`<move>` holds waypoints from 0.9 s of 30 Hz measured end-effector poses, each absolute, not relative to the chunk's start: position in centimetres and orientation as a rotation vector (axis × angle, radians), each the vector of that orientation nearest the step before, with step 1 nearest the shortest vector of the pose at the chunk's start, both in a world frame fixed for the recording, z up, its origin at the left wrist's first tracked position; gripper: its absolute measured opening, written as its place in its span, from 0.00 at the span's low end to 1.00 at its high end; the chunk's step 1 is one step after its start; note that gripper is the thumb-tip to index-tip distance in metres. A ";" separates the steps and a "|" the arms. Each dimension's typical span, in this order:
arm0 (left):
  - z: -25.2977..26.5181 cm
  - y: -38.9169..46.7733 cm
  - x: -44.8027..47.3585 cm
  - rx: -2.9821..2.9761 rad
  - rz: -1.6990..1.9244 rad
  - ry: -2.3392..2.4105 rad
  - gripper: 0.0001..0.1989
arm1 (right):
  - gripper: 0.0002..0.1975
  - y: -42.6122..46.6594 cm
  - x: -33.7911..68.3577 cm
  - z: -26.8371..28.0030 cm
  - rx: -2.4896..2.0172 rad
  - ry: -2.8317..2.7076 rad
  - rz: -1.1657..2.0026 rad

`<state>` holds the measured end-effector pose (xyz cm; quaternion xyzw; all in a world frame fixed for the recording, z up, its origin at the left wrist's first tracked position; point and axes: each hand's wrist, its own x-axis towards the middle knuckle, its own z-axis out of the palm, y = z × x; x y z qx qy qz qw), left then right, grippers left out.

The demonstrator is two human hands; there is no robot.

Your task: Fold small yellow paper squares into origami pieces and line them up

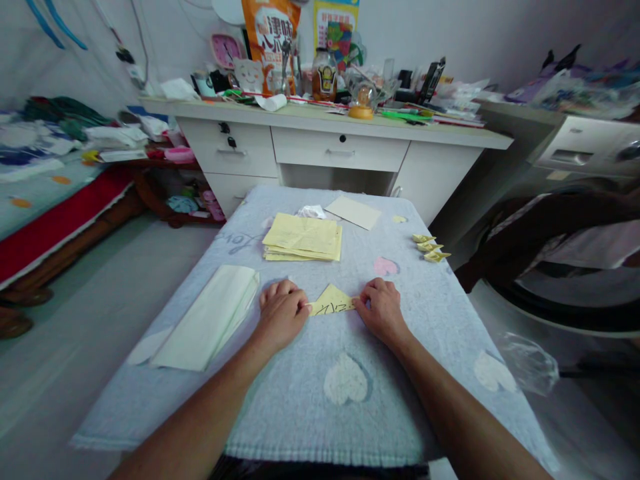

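Note:
A yellow sheet of paper (331, 301), folded to a triangular peak with a strip along its lower edge, lies in the middle of the cloth-covered table. Dark handwriting runs across that strip. My left hand (284, 308) pinches its left end, and my right hand (382, 308) pinches the right end. Just beyond my left hand sits a stack of yellow paper (303, 237). Several small folded yellow paper pieces (431, 247) stand in a row near the table's right edge. A folded pale green-white sheet (207, 319) rests left of my left hand.
A cream card (354, 212) and a crumpled white tissue (311, 211) lie at the table's far end. Behind stands a white desk (320, 123) crowded with jars and packets. On the right is a washing machine (590, 143); a bed (55, 193) is on the left.

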<state>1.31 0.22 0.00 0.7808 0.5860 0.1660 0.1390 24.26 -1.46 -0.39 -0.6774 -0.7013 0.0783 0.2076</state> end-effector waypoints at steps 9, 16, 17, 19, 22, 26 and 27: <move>-0.4 0.1 1.4 2.417 0.657 1.413 0.20 | 0.08 -1.7 24.1 -0.3 -1.950 -1.935 0.193; -1.1 0.5 1.1 2.674 0.498 1.071 0.24 | 0.04 -1.7 24.1 -0.4 -1.966 -1.929 0.193; -1.0 0.4 1.2 2.688 0.468 1.056 0.23 | 0.04 -1.6 24.2 -0.4 -1.962 -1.929 0.196; -0.7 0.2 1.2 2.695 0.429 1.045 0.21 | 0.03 -1.4 24.6 -0.5 -1.949 -1.928 0.210; -0.4 0.1 1.4 2.677 0.413 1.045 0.18 | 0.02 -1.2 25.2 -0.6 -1.908 -1.892 0.259; -0.5 0.2 1.4 2.671 0.411 1.037 0.18 | 0.07 -1.5 25.6 -0.1 -1.662 -1.784 0.212; -0.6 0.3 1.4 2.674 0.413 1.036 0.18 | 0.08 -1.7 25.4 0.1 -1.561 -1.793 0.194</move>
